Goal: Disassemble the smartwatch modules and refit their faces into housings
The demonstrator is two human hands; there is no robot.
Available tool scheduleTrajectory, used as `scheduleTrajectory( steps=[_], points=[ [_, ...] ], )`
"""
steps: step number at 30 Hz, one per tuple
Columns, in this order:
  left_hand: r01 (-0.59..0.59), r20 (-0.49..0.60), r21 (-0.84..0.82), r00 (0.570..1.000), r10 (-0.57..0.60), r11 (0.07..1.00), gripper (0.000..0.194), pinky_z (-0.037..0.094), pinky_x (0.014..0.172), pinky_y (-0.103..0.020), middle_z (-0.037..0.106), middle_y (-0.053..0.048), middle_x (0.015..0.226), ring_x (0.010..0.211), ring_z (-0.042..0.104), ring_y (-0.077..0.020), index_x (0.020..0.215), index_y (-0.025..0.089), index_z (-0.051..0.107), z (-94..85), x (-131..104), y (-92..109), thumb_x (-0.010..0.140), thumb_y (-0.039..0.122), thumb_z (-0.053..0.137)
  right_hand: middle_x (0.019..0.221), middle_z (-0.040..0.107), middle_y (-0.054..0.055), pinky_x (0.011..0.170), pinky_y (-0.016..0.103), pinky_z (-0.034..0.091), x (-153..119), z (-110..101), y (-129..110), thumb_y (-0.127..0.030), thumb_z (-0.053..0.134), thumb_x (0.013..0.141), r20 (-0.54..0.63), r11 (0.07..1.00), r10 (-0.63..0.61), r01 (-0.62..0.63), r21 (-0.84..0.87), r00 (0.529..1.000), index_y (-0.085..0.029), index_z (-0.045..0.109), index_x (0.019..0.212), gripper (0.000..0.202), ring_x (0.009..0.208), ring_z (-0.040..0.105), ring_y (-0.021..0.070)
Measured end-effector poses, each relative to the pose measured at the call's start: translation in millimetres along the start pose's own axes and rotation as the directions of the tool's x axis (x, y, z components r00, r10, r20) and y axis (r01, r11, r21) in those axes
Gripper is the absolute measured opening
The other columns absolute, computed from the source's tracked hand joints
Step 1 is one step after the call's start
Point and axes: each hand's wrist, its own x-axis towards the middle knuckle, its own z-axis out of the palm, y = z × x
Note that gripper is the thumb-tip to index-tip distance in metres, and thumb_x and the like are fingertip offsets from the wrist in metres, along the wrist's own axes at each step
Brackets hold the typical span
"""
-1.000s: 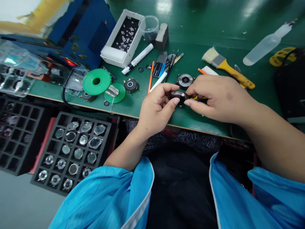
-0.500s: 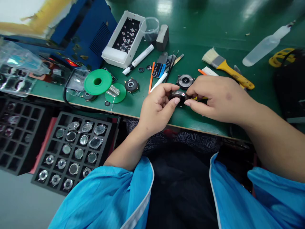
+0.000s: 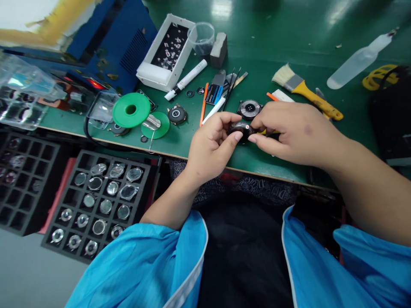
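Note:
Near the front edge of the green workbench [image 3: 180,143], my left hand [image 3: 213,145] grips a dark round watch case [image 3: 240,127] between thumb and fingers. A small white-and-red mark shows on its side. My right hand [image 3: 285,132] pinches the same case at its right side, with thumb and forefinger close together. Just beyond the fingers lies a round watch back cover [image 3: 249,109] with a silver ring. Left of my hands sits a black watch module [image 3: 177,114]. My fingers partly hide the watch case.
A green solder spool [image 3: 131,110], a white marker [image 3: 186,80], a white parts box [image 3: 150,72] and a yellow-handled brush [image 3: 306,92] lie around. A squeeze bottle [image 3: 356,64] is at the right. Below left, a black foam tray [image 3: 72,214] holds several watches.
Both hands stay at the same spot with the watch case between them. Hardly anything differs beyond a very slight shift of the view.

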Motion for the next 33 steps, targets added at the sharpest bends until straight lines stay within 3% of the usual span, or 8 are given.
scheduleTrajectory(
  steps=[9,18,27,33],
  points=[
    [-0.010,-0.001,-0.028,1.000,0.010,1.000,0.035,0.057,0.062,-0.030,0.080,-0.002,0.100,0.068,0.066,-0.0141,0.140,0.027,0.080,-0.6,-0.5,0.4,0.119,0.055,0.081,0.105,0.083,0.009,0.085,0.041,0.048,0.1,-1.0,-1.1,-0.042,0.063,0.117,0.009,1.000,0.011,-0.011,-0.001,1.000,-0.024,0.082,0.113,0.026,0.098,0.074,0.0278],
    [-0.007,0.016,-0.007,1.000,0.007,1.000,0.044,0.057,0.062,-0.032,0.078,-0.002,0.099,0.067,0.066,-0.0153,0.141,0.028,0.078,-1.0,0.5,-0.3,0.118,0.066,0.078,0.102,0.082,0.007,0.086,0.040,0.049,-0.7,0.3,-0.1,-0.042,0.064,0.117,-0.011,1.000,-0.008,0.008,-0.004,1.000,-0.025,0.081,0.113,0.025,0.095,0.071,0.0269],
    [0.004,0.002,-0.017,1.000,-0.004,1.000,0.039,0.059,0.064,-0.033,0.079,-0.002,0.096,0.070,0.069,-0.0162,0.140,0.028,0.079,-0.6,-2.0,0.9,0.118,0.060,0.080,0.106,0.083,0.008,0.086,0.041,0.048,-0.8,0.2,-0.6,-0.041,0.064,0.117,0.000,1.000,0.007,-0.007,-0.011,1.000,-0.025,0.081,0.114,0.024,0.097,0.073,0.0279],
    [0.038,0.035,-0.046,0.999,-0.036,0.998,0.044,0.062,0.066,-0.034,0.082,-0.004,0.101,0.075,0.074,-0.0181,0.134,0.028,0.079,-2.1,-0.4,1.7,0.116,0.067,0.080,0.109,0.084,0.009,0.090,0.041,0.051,0.0,1.6,-0.8,-0.039,0.065,0.118,-0.002,1.000,-0.025,0.025,0.004,1.000,-0.024,0.082,0.114,0.023,0.100,0.074,0.0282]
  ],
)
